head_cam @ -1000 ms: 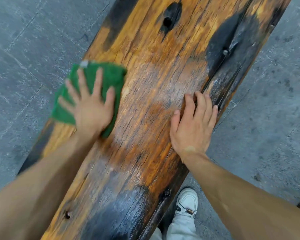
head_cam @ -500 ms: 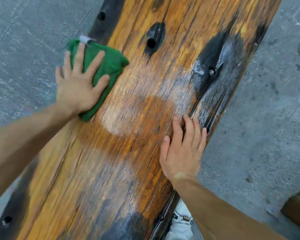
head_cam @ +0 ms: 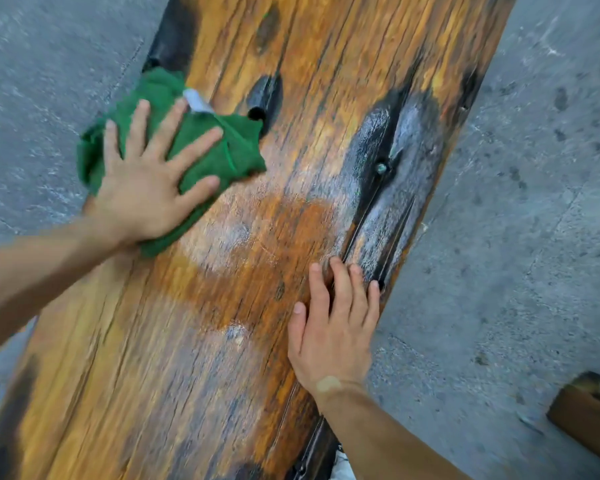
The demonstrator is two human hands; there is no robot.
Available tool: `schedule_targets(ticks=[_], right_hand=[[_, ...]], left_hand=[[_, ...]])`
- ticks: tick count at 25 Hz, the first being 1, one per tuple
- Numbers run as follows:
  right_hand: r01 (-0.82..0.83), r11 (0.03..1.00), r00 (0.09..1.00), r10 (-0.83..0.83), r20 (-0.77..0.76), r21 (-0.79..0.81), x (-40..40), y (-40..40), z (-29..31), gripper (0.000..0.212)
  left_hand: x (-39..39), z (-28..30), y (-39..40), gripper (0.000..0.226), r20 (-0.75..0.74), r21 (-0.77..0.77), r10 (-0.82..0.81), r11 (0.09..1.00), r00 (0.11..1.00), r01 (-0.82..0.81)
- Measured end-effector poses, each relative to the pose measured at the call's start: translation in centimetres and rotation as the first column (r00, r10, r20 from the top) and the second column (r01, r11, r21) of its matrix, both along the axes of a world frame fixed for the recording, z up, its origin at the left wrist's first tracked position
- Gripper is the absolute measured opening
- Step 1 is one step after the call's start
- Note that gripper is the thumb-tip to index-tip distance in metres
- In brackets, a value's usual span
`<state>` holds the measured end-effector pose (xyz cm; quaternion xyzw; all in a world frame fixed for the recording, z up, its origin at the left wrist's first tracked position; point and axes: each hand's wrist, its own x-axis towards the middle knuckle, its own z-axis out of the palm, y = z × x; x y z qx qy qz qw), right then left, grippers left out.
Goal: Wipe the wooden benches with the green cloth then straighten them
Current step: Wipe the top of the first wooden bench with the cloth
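Since a moment earlier, the left hand [head_cam: 142,199] had slid the green cloth [head_cam: 205,147] inward across the wooden bench [head_cam: 194,358], reaching the dark knot hole [head_cam: 257,113]. Its fingers lay spread flat on the cloth. The right hand [head_cam: 329,337] rested open-palmed near the bench's right edge, fingers straight.

Cloth [head_cam: 219,150] under left hand [head_cam: 142,199] on bench [head_cam: 194,358] — right hand [head_cam: 333,337] at right edge.
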<state>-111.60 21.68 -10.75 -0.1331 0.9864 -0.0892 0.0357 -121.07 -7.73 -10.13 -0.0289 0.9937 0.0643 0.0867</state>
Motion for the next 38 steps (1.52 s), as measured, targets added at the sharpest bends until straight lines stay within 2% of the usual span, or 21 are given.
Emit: schedule_targets(ticks=[2, 4, 5, 7, 8, 10, 12, 14, 17, 18, 20, 22, 24, 26, 27, 29, 31, 32, 34, 36, 38], right_hand=[[-0.009, 1.000, 1.000, 0.009, 0.023, 0.014, 0.1, 0.0, 0.0, 0.056], [-0.015, 1.000, 1.000, 0.015, 0.022, 0.022, 0.2, 0.2, -0.2, 0.056], [-0.014, 1.000, 1.000, 0.013, 0.022, 0.024, 0.2, 0.1, -0.3, 0.056], [-0.015, 1.000, 1.000, 0.015, 0.012, 0.022, 0.1, 0.0, -0.1, 0.056], [-0.009, 1.000, 1.000, 0.009, 0.000, 0.012, 0.0, -0.1, 0.0, 0.056], [-0.003, 1.000, 1.000, 0.003, -0.011, 0.000, 0.0, 0.0, 0.2, 0.054], [-0.007, 1.000, 1.000, 0.007, -0.015, 0.010, 0.0, 0.0, 0.3, 0.054], [-0.008, 1.000, 1.000, 0.009, -0.010, 0.029, 0.1, -0.2, 0.1, 0.056], [-0.015, 1.000, 1.000, 0.014, 0.002, 0.016, 0.3, -0.1, -0.6, 0.057], [-0.018, 1.000, 1.000, 0.018, 0.003, 0.005, 0.5, 0.0, -0.8, 0.056], [-0.014, 1.000, 1.000, 0.014, 0.002, -0.015, 0.3, 0.1, -1.0, 0.054], [-0.012, 0.998, 1.000, 0.012, -0.003, -0.062, -0.1, 0.0, -0.3, 0.050], [-0.016, 0.971, 1.000, 0.017, 0.003, -0.239, -0.3, 0.6, 1.1, 0.036], [-0.004, 0.850, 1.000, 0.003, -0.002, -0.526, -1.1, 3.1, 2.8, 0.019], [0.092, 0.783, 0.995, -0.088, 0.037, -0.615, -2.5, 4.6, 3.5, 0.017], [0.393, 0.623, 0.909, -0.373, 0.184, -0.676, -7.1, 7.4, 4.0, 0.017], [0.578, 0.440, 0.773, -0.564, 0.289, -0.687, -12.5, 8.4, 3.6, 0.018], [0.610, 0.357, 0.730, -0.600, 0.327, -0.708, -14.8, 8.6, 3.4, 0.020], [0.624, 0.271, 0.691, -0.630, 0.355, -0.733, -18.0, 8.7, 2.8, 0.022], [0.619, 0.302, 0.699, -0.633, 0.333, -0.725, -19.2, 8.8, 2.3, 0.020], [0.603, 0.362, 0.728, -0.613, 0.306, -0.711, -19.4, 8.4, 2.1, 0.015]], left_hand=[[-8.2, -0.2, 1.4, 0.063, -0.036, 0.040, 0.333, 0.943, 0.942, -0.331], [-15.2, -0.3, 7.6, 0.065, -0.025, 0.056, 0.312, 0.949, 0.950, -0.311], [-16.8, 0.1, 11.0, 0.066, -0.027, 0.053, 0.207, 0.977, 0.978, -0.206], [-14.0, 0.6, 15.7, 0.065, 0.003, 0.017, -0.198, 0.980, 0.980, 0.198], [-10.3, 0.5, 15.9, 0.064, 0.025, -0.020, -0.431, 0.902, 0.902, 0.431], [-2.0, 0.4, 11.9, 0.060, -0.006, -0.035, -0.602, 0.798, 0.798, 0.602], [1.7, 1.2, 5.2, 0.061, 0.004, -0.033, -0.490, 0.871, 0.872, 0.490], [-1.7, 0.8, 1.2, 0.065, 0.007, -0.037, -0.170, 0.985, 0.985, 0.170], [-13.3, -0.3, 6.9, 0.064, -0.037, -0.001, 0.308, 0.951, 0.951, -0.308], [-16.8, -0.3, 10.8, 0.064, -0.038, 0.033, 0.324, 0.946, 0.945, -0.323], [-20.4, 0.2, 18.0, 0.063, -0.034, 0.066, 0.079, 0.995, 0.996, -0.077], [-17.1, -0.2, 20.9, 0.061, -0.041, 0.027, -0.346, 0.937, 0.937, 0.348], [-7.4, -0.1, 18.5, 0.059, -0.049, -0.031, -0.563, 0.826, 0.825, 0.562], [5.7, 0.3, 13.9, 0.061, -0.031, -0.059, -0.566, 0.824, 0.824, 0.564], [12.4, 0.7, 12.2, 0.063, 0.002, -0.092, -0.570, 0.818, 0.822, 0.567], [22.1, 2.3, 12.3, 0.060, 0.107, -0.150, -0.640, 0.746, 0.761, 0.648], [24.1, 2.6, 15.2, 0.058, 0.234, -0.085, -0.651, 0.726, 0.722, 0.682], [22.5, 2.3, 17.5, 0.060, 0.223, -0.055, -0.642, 0.743, 0.734, 0.667], [14.0, 1.4, 21.3, 0.066, 0.075, 0.033, -0.524, 0.851, 0.848, 0.524], [1.6, 0.3, 23.6, 0.064, -0.083, 0.086, -0.342, 0.933, 0.936, 0.348], [-10.4, -0.8, 24.1, 0.063, -0.065, 0.081, -0.235, 0.967, 0.970, 0.240]])
